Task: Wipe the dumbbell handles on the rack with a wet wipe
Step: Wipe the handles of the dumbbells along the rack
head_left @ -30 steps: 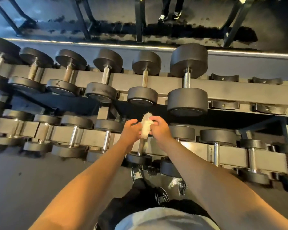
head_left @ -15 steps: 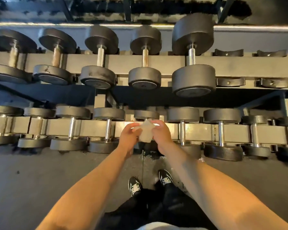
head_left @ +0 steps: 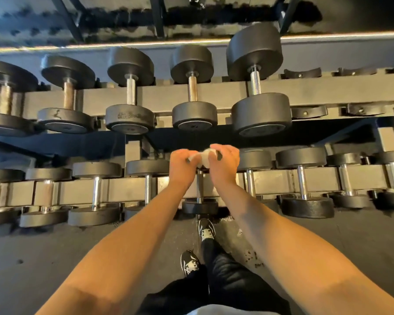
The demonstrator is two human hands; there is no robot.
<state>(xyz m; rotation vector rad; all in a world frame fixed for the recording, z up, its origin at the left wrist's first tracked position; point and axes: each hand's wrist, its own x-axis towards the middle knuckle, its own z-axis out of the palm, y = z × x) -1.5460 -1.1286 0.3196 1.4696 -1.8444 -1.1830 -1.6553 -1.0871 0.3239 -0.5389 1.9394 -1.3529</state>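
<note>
Crosswise, wet wipe [head_left: 202,157] stretches left-right, pinched between both hands [head_left: 184,160] [head_left: 225,158].

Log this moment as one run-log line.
left hand: holds wet wipe | right hand: holds wet wipe | position: above lower-rack dumbbell handle | contact: none visible

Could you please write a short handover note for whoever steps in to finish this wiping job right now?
Left hand and right hand both pinch the crumpled white wet wipe between them, held in the air above the lower row of the dark metal dumbbell rack.
The wipe touches no handle; the chrome handle of the small black dumbbell stands right below the hands.
Done: cannot tell from this view which handles have been wiped.
Left: likely bring the wipe down onto that handle, then work along the lower row and the upper row of larger black dumbbells.
</note>
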